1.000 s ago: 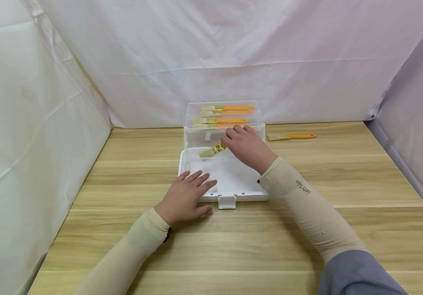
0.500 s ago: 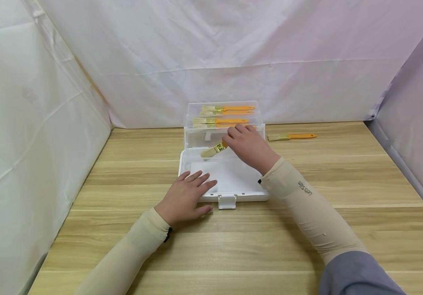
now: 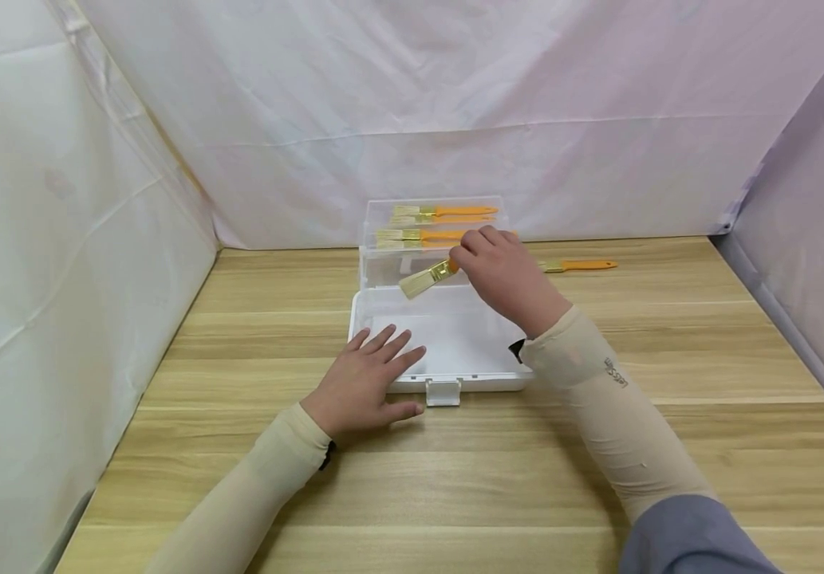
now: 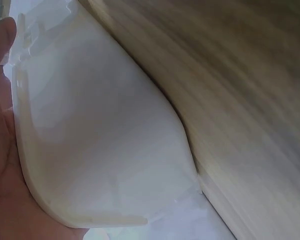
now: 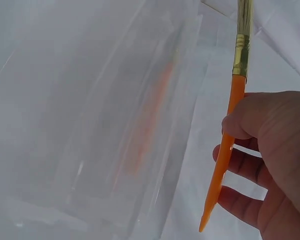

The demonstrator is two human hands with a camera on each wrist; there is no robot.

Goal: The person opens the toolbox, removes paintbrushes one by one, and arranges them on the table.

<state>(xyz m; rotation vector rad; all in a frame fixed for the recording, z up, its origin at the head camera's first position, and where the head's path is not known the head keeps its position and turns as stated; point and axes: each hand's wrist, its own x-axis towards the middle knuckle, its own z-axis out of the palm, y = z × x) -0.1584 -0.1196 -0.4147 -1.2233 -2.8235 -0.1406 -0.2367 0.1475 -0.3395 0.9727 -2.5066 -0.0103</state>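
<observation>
My right hand pinches the orange handle of a paintbrush between thumb and fingers, above the back part of a white plastic box. Its pale bristles point left and down in the head view; the right wrist view shows the handle along the fingertips. With fingers spread, my left hand rests over the box's front left corner, thumb in front of the wall. In the left wrist view the palm lies along the rim of the box. The box's clear lid stands raised at the back.
Several orange-handled paintbrushes lie in rows at the raised lid. Another paintbrush lies on the wooden table right of the box, its bristles hidden by my right hand. White cloth hangs behind and on both sides.
My right hand has moved up and to the right with the paintbrush, now covering part of the brush on the table. My left hand has barely shifted, its thumb slightly to the right.
</observation>
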